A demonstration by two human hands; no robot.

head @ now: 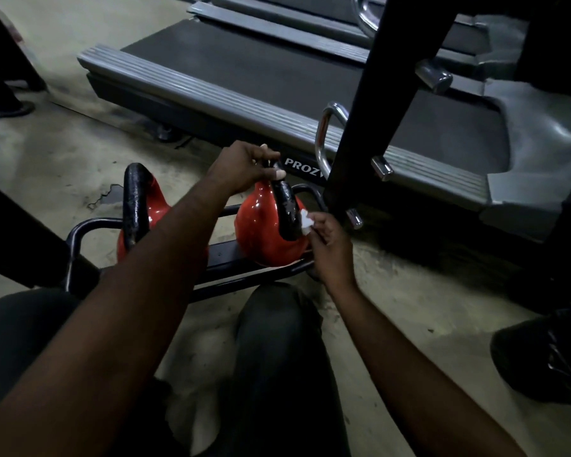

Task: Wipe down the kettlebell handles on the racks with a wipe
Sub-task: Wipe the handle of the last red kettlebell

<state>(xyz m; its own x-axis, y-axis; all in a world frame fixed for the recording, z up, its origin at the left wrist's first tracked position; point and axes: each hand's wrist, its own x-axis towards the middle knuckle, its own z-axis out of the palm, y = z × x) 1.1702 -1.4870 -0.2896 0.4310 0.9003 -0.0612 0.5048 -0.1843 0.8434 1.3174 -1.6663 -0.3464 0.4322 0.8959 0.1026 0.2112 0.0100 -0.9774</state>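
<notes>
Two red kettlebells with black handles sit on a low black rack. My left hand grips the top of the right kettlebell's handle; its red body is below. My right hand pinches a small white wipe against the lower right side of that handle. The left kettlebell stands untouched, its handle arching up beside my left forearm.
A treadmill lies just behind the rack. A black upright post with chrome pegs and handles rises to the right. A black shoe is at the lower right. My knees are under my arms, on a concrete floor.
</notes>
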